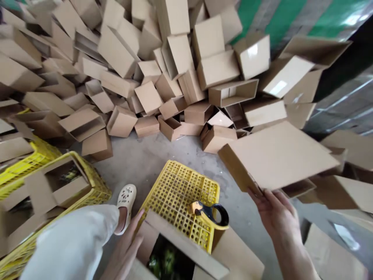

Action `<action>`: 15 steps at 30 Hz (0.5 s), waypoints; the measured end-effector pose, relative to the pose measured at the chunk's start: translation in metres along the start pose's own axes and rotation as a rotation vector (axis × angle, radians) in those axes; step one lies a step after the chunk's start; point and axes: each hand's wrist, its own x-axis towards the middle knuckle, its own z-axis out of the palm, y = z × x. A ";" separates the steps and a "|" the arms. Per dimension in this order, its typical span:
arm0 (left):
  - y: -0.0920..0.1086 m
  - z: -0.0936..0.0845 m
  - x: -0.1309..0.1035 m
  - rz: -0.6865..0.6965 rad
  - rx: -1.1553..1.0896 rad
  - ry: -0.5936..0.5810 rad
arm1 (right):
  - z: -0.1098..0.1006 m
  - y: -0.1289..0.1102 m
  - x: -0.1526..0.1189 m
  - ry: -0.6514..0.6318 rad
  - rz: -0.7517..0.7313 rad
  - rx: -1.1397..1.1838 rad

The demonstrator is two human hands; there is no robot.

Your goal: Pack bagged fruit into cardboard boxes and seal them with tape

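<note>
The held cardboard box (284,155) looks plain brown and flat-sided.

Brown cardboard box (284,155): raised at right, tilted. Open carton (188,243): near centre, flaps spread; contents (166,262) blurred, apparently green.
</note>
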 end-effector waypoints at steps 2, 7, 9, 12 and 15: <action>0.016 -0.013 -0.006 0.109 -0.175 -0.037 | 0.049 -0.040 -0.058 -0.096 -0.046 0.006; 0.081 -0.045 -0.024 0.318 -0.454 -0.106 | 0.177 -0.040 -0.238 -0.385 0.161 0.203; 0.105 -0.064 -0.028 0.295 -0.607 -0.064 | 0.215 -0.009 -0.298 -0.465 0.222 0.265; 0.118 -0.100 -0.017 0.200 -0.717 -0.025 | 0.256 0.047 -0.351 -0.527 0.237 0.250; 0.106 -0.142 0.027 -0.024 -0.789 -0.001 | 0.294 0.099 -0.364 -0.467 0.166 0.143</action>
